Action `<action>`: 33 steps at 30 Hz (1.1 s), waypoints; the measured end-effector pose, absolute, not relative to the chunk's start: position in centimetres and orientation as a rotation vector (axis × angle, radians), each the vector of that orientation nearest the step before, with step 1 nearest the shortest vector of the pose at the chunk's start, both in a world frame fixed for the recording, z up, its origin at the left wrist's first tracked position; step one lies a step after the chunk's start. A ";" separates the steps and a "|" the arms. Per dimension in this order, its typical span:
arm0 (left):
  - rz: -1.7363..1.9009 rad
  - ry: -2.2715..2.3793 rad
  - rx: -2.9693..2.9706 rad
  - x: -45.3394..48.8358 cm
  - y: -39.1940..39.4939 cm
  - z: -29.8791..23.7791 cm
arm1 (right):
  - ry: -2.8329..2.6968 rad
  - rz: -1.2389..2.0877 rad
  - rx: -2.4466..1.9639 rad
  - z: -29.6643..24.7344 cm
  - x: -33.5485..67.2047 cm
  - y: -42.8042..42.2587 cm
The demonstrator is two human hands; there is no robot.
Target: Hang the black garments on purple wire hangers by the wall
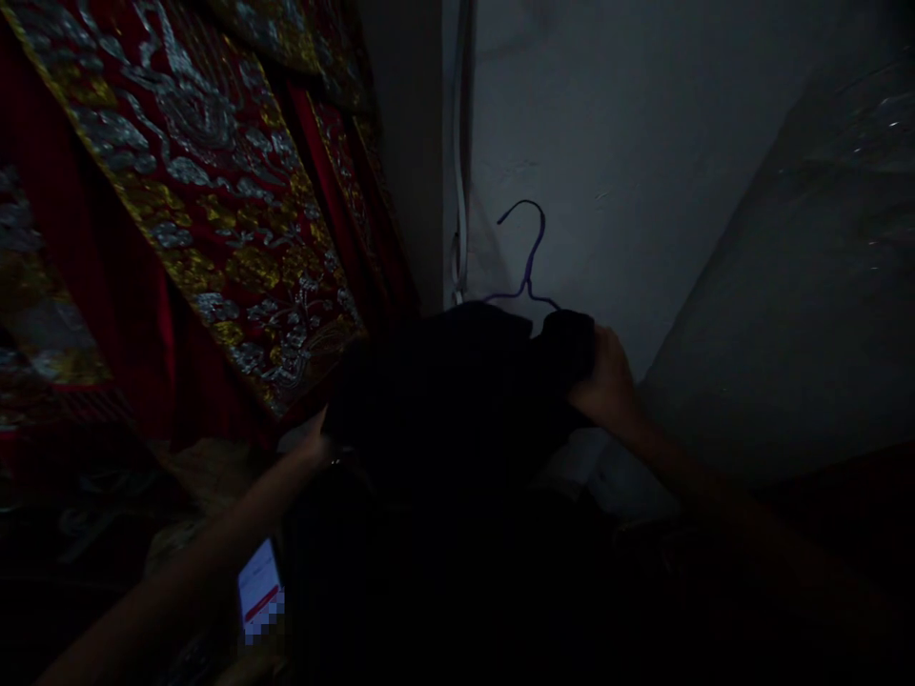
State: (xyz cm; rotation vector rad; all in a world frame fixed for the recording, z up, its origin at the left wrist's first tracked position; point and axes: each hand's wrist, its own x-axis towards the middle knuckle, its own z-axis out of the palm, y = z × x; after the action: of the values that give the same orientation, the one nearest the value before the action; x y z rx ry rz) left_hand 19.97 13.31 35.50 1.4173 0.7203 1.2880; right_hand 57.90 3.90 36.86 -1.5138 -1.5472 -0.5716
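A dark garment point(457, 391) hangs on a thin purple wire hanger point(529, 257) in front of me, in very dim light. My right hand point(607, 381) is closed on the garment's right shoulder, just below the hanger's arm. My left hand point(311, 443) reaches in at the garment's left edge; its fingers are hidden behind the dark cloth.
Red cloth with gold and silver embroidery point(193, 191) hangs at the left. A pale wall point(615, 143) with a white cable point(461, 143) is behind. A clear plastic-covered bundle point(807, 286) leans at the right. A lit phone screen point(261, 591) glows low, below my left forearm.
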 end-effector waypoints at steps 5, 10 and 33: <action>1.031 0.813 1.084 19.1 11.8 30.1 | -1.537 -0.614 -1.609 40.0 57.0 4.3; 1.210 0.972 0.892 21.7 10.0 27.9 | -1.633 -0.629 -1.598 41.3 54.3 3.6; 1.666 1.221 0.780 22.1 4.2 22.1 | -0.940 0.863 -1.724 23.2 43.8 1.9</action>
State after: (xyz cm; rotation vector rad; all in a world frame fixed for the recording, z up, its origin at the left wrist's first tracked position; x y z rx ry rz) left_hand 22.08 4.24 22.08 0.7799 1.2205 1.6659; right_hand 43.79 1.94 23.15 -1.7239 -0.9402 0.8627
